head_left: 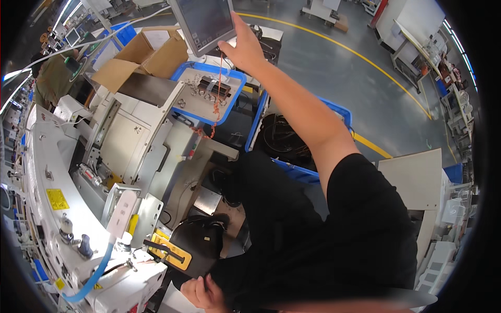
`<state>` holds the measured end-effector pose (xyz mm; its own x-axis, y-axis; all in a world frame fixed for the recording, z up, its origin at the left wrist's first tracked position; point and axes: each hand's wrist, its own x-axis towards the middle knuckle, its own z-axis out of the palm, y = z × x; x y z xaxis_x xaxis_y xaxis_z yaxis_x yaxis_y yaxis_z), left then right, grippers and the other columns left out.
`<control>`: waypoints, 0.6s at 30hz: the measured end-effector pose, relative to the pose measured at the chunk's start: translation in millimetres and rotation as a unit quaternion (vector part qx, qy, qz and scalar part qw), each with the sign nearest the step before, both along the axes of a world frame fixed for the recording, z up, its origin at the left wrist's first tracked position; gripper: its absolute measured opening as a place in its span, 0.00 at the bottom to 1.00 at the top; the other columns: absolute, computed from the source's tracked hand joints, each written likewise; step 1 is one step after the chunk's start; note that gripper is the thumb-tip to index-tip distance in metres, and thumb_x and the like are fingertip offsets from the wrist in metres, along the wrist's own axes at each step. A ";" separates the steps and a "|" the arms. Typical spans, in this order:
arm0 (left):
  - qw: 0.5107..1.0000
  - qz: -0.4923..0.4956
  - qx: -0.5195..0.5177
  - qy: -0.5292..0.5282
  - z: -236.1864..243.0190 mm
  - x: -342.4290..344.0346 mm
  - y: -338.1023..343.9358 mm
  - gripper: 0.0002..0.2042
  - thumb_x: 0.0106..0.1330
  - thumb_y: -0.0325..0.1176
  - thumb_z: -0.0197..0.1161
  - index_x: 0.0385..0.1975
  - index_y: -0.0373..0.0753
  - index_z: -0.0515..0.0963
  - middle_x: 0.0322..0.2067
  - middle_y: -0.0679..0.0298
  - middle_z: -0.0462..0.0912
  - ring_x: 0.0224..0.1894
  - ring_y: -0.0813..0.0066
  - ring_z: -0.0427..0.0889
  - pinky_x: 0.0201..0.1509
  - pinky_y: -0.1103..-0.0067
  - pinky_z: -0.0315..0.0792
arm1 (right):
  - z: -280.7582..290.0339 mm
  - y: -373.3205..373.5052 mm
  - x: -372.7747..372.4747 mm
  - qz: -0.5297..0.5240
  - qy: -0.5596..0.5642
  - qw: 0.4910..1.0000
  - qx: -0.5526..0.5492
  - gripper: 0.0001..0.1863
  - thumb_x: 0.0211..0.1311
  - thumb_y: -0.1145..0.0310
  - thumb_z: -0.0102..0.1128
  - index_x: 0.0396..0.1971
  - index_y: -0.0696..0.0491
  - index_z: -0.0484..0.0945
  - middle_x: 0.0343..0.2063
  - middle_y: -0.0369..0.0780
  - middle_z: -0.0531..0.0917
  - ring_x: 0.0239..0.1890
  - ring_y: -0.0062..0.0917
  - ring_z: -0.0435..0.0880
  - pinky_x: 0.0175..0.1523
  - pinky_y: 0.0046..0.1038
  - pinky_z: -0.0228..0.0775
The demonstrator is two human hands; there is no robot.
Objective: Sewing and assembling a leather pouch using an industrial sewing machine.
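Note:
My right hand (245, 47) is at the top, at the end of an outstretched arm. It grips the lower right edge of a grey-framed touch-screen panel (206, 21), with the thumb at the frame's edge and the other fingers partly hidden behind. From below the panel hangs an orange cord (216, 99), which trails over a tray. At the lower edge, my left hand (201, 293) lies beside my black clothing with curled fingers; what they hold, if anything, is hidden. Near it is a yellow plate with a dark bar (171, 252).
A white sewing machine (49, 172) fills the left side. Beyond it stand an open cardboard box (156, 52) and a blue-rimmed tray (182, 70) with small metal parts. A blue bin (339, 109) with dark material stands beneath my right arm. A pale cabinet (412, 177) is at right.

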<state>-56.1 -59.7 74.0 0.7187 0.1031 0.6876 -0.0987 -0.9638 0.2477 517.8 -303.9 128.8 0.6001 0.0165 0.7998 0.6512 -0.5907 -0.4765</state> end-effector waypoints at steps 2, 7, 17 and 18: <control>0.999 0.018 0.022 -0.020 -1.7 3.3 -3.6 0.07 0.65 0.28 0.70 0.35 0.33 0.79 0.29 0.60 0.78 0.31 0.65 0.77 0.37 0.70 0.71 | 2.5 -7.7 6.4 -0.027 0.013 0.999 -0.018 0.46 0.59 0.59 0.69 0.75 0.52 0.57 0.60 0.52 0.73 0.62 0.47 0.74 0.67 0.43 0.66; 0.999 0.023 -0.027 -0.010 -0.6 -0.7 -10.4 0.06 0.66 0.25 0.69 0.36 0.30 0.79 0.31 0.53 0.80 0.33 0.51 0.77 0.40 0.63 0.72 | 11.2 -6.1 9.7 -0.047 0.074 0.995 -0.043 0.47 0.59 0.57 0.69 0.77 0.46 0.56 0.60 0.53 0.72 0.63 0.48 0.73 0.67 0.41 0.67; 0.999 0.015 -0.006 -0.040 -2.9 -3.8 -2.6 0.09 0.61 0.28 0.75 0.36 0.38 0.80 0.30 0.60 0.79 0.31 0.60 0.78 0.42 0.64 0.73 | -13.3 58.9 -183.1 0.252 0.170 0.949 -0.082 0.08 0.61 0.66 0.68 0.34 0.56 0.83 0.30 0.42 0.81 0.36 0.35 0.83 0.43 0.35 0.75; 0.999 0.005 -0.013 -0.051 -5.5 -1.3 -2.4 0.11 0.58 0.27 0.77 0.37 0.38 0.80 0.30 0.61 0.79 0.31 0.61 0.79 0.42 0.64 0.73 | -16.9 62.6 -223.6 0.371 0.206 0.901 -0.091 0.08 0.61 0.66 0.69 0.33 0.55 0.83 0.29 0.41 0.81 0.34 0.34 0.83 0.39 0.34 0.74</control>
<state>-57.3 -62.2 68.5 0.6433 0.1296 0.7546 -0.1149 -0.9581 0.2625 294.2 -241.3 111.9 0.6148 0.6448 0.4540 0.6886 -0.1584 -0.7076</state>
